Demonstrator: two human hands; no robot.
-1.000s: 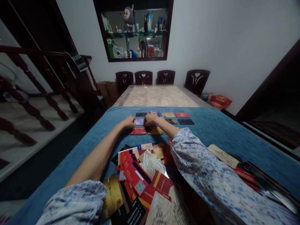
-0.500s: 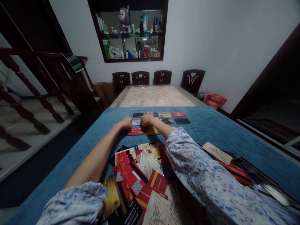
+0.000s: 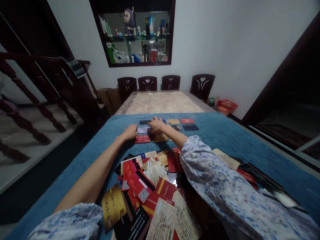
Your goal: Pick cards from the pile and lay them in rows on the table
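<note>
Both arms stretch far across the table. The right hand (image 3: 157,125) lies palm down and flat, fingers spread, on the right end of a pale card (image 3: 143,130), pressing on it rather than gripping. The left hand (image 3: 130,132) sits at the left end of the same card with its fingers loosely curled. It is too small and too dim here to tell whether it pinches the edge or only touches it. The pale card lies flat on the blue cloth (image 3: 225,133), between the two hands, in the middle row of a small grid of cards. Just nearer than it lie a red card (image 3: 142,139) and, to its right, a gold card (image 3: 160,137). Just beyond it is a dark card (image 3: 145,122), and further right in that far row are a tan card (image 3: 173,121) and another red card (image 3: 187,120), with a dark blue card (image 3: 190,127) nearer than these. Near the person, between the flowered sleeves, lies a loose heap of cards (image 3: 147,183), mostly red, black and cream, overlapping at all angles. Past the cloth the bare marble tabletop (image 3: 162,101) runs to four dark chairs (image 3: 147,83) against the wall.
</note>
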